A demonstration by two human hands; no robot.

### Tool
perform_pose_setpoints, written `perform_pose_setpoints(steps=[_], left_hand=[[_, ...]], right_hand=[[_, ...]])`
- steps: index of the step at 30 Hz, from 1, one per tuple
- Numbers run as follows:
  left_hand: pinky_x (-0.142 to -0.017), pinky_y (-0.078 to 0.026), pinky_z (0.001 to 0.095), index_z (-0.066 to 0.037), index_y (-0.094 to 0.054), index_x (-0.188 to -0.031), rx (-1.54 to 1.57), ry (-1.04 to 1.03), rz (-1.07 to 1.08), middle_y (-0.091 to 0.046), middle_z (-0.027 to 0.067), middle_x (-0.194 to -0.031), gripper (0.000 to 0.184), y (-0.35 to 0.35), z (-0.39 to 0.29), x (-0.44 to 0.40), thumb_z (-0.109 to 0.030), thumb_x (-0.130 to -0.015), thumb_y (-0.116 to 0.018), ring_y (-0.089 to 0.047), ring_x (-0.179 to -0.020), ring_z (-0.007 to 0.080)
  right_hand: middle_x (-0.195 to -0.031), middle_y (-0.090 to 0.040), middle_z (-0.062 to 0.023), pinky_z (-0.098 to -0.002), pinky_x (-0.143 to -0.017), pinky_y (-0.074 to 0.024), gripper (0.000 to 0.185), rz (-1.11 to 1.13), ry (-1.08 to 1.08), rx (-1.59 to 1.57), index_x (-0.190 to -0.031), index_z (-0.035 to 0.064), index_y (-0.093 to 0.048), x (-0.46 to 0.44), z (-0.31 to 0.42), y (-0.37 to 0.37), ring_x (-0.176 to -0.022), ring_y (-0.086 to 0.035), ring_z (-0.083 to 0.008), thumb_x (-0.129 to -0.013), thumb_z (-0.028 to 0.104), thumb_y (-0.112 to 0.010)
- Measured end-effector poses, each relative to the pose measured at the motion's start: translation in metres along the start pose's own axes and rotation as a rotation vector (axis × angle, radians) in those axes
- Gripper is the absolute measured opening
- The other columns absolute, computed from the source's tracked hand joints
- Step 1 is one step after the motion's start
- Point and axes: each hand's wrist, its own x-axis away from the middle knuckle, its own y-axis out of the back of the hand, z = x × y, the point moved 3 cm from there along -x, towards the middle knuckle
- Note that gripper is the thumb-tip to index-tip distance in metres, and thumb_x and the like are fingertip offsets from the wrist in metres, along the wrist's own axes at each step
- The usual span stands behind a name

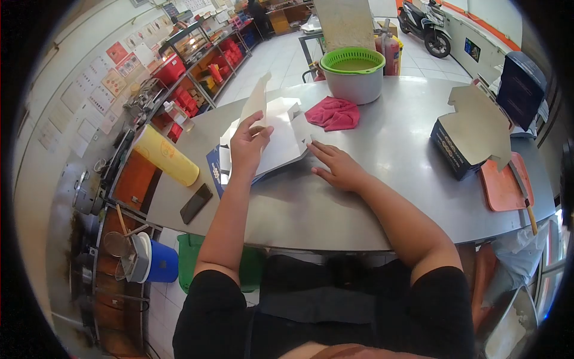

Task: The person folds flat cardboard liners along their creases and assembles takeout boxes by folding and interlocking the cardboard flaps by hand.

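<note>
"Why was the right hand (342,169) there, thumb spread from extended fingers?"
"Likely steadying the carton (283,133) on the table (317,222); the left hand's (247,146) bent fingers held its flap (257,102) upright."
"Beyond?"
"A pink cloth (333,114)."

A brushed-steel bench (299,221) with a curved edge reflects pale light over a white tiled floor (287,54). Printed sheets (113,81) cover the off-white wall (63,72) at left, beside metal shelving (200,66) holding red goods. Farther back, 1 dark motor scooter (423,27) stands by a white wall (493,27) with an orange strip.
</note>
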Motion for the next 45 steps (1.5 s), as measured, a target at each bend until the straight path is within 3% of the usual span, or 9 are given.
perform_pose_setpoints(steps=[4, 7, 13, 20, 29, 35, 38, 42, 45], left_hand=[[-0.077, -0.054, 0.0237, -0.003, -0.062, -0.140, 0.103, -0.080, -0.017, -0.071, 0.0048, -0.103, 0.048, -0.001, 0.002, 0.005, -0.003, -0.094, -0.078, -0.066, -0.084, 0.0098], [-0.079, -0.055, 0.0248, -0.006, -0.064, -0.138, 0.166, -0.098, -0.056, -0.072, 0.0030, -0.109, 0.044, 0.017, -0.006, -0.008, -0.003, -0.096, -0.076, -0.067, -0.089, 0.0102], [-0.095, -0.054, 0.0340, -0.013, -0.064, -0.138, 0.407, -0.203, -0.217, -0.069, -0.0013, -0.128, 0.038, 0.097, -0.041, -0.046, -0.013, -0.101, -0.073, -0.066, -0.113, 0.0155], [-0.102, -0.050, 0.0474, -0.020, -0.055, -0.141, 0.520, -0.132, -0.255, -0.061, -0.0005, -0.142, 0.050, 0.144, -0.085, -0.034, -0.025, -0.097, -0.078, -0.060, -0.123, 0.0258], [-0.110, -0.049, 0.0610, -0.016, -0.057, -0.137, 0.543, -0.286, -0.129, -0.061, 0.0040, -0.143, 0.039, 0.164, -0.126, -0.044, -0.017, -0.101, -0.072, -0.062, -0.124, 0.0298], [-0.110, -0.050, 0.0610, -0.015, -0.060, -0.139, 0.582, -0.197, 0.070, -0.061, 0.0049, -0.146, 0.037, 0.110, -0.114, -0.038, -0.016, -0.103, -0.068, -0.063, -0.128, 0.0292], [-0.110, -0.051, 0.0593, -0.015, -0.058, -0.142, 0.591, -0.099, 0.237, -0.061, 0.0058, -0.147, 0.038, 0.063, -0.102, -0.019, -0.016, -0.104, -0.066, -0.062, -0.132, 0.0292], [-0.108, -0.053, 0.0552, -0.012, -0.057, -0.143, 0.563, 0.003, 0.332, -0.060, 0.0072, -0.147, 0.039, 0.007, -0.087, 0.013, -0.014, -0.105, -0.065, -0.061, -0.134, 0.0290], [-0.105, -0.054, 0.0516, -0.010, -0.058, -0.141, 0.535, -0.039, 0.304, -0.060, 0.0076, -0.147, 0.037, -0.009, -0.080, 0.022, -0.012, -0.105, -0.066, -0.061, -0.133, 0.0269]], right_hand=[[-0.167, -0.037, -0.0203, -0.0456, -0.123, -0.0360, 0.072, 0.027, -0.038, 0.014, -0.165, 0.0082, -0.030, -0.003, -0.004, -0.009, -0.149, -0.042, -0.0397, -0.105, 0.034, -0.061], [-0.166, -0.039, -0.0198, -0.0440, -0.122, -0.0369, 0.074, 0.040, -0.055, 0.083, -0.164, 0.0049, -0.032, -0.002, -0.006, -0.013, -0.148, -0.044, -0.0386, -0.104, 0.034, -0.063], [-0.163, -0.043, -0.0205, -0.0436, -0.121, -0.0383, 0.077, 0.105, -0.129, 0.105, -0.162, 0.0026, -0.033, 0.001, -0.012, -0.012, -0.146, -0.046, -0.0385, -0.100, 0.032, -0.067], [-0.160, -0.047, -0.0216, -0.0441, -0.120, -0.0404, 0.075, 0.059, -0.078, 0.034, -0.162, 0.0052, -0.036, 0.000, -0.009, -0.008, -0.142, -0.049, -0.0402, -0.099, 0.029, -0.068], [-0.164, -0.042, -0.0216, -0.0444, -0.120, -0.0393, 0.071, 0.073, -0.102, -0.017, -0.161, 0.0079, -0.038, -0.001, -0.011, -0.008, -0.144, -0.047, -0.0418, -0.100, 0.026, -0.068], [-0.159, -0.046, -0.0178, -0.0540, -0.124, -0.0299, 0.075, -0.254, -0.087, 0.170, -0.157, 0.0080, -0.043, -0.003, 0.009, 0.011, -0.146, -0.044, -0.0373, -0.094, 0.035, -0.073], [-0.161, -0.043, -0.0142, -0.0545, -0.127, -0.0241, 0.076, -0.510, 0.063, 0.294, -0.156, 0.0121, -0.046, -0.002, 0.044, 0.034, -0.151, -0.037, -0.0349, -0.088, 0.027, -0.077], [-0.159, -0.049, -0.0050, -0.0539, -0.129, -0.0236, 0.078, -0.225, 0.139, 0.619, -0.156, 0.0198, -0.050, -0.001, 0.056, 0.027, -0.152, -0.040, -0.0304, -0.080, 0.013, -0.071], [-0.155, -0.055, -0.0027, -0.0530, -0.126, -0.0297, 0.075, 0.087, 0.178, 0.464, -0.154, 0.0275, -0.053, -0.002, 0.026, 0.003, -0.147, -0.048, -0.0278, -0.083, 0.007, -0.064]])
